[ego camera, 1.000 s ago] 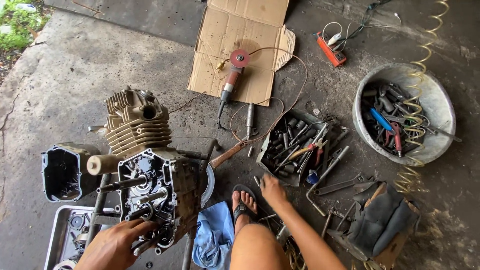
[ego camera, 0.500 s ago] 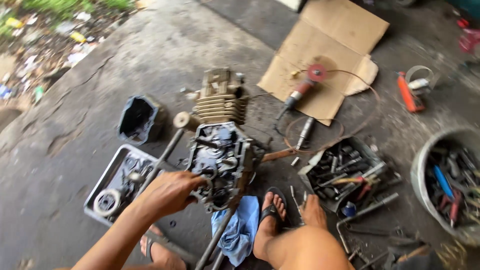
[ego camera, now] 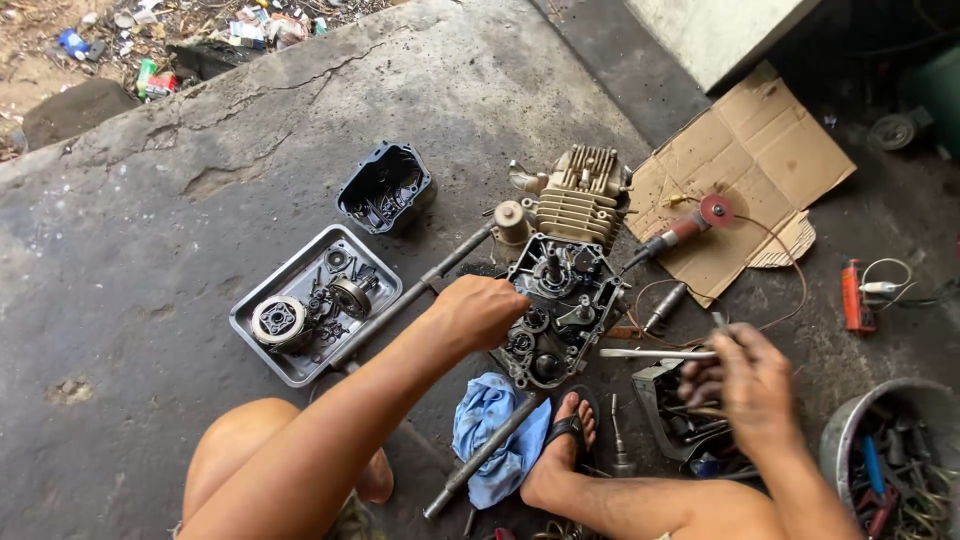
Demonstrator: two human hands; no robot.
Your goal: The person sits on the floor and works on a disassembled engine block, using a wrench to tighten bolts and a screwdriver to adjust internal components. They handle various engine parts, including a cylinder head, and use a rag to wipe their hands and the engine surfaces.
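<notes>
Right hand has come up from the tool tray at lower right, fingers closed on a thin rod; left hand fisted against the engine, frame centre, grip unclear.

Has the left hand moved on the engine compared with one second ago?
Yes. The left hand has moved along the open engine case, from the end far from the finned cylinder to its left edge, nearer the cylinder and beside the metal tray.
</notes>
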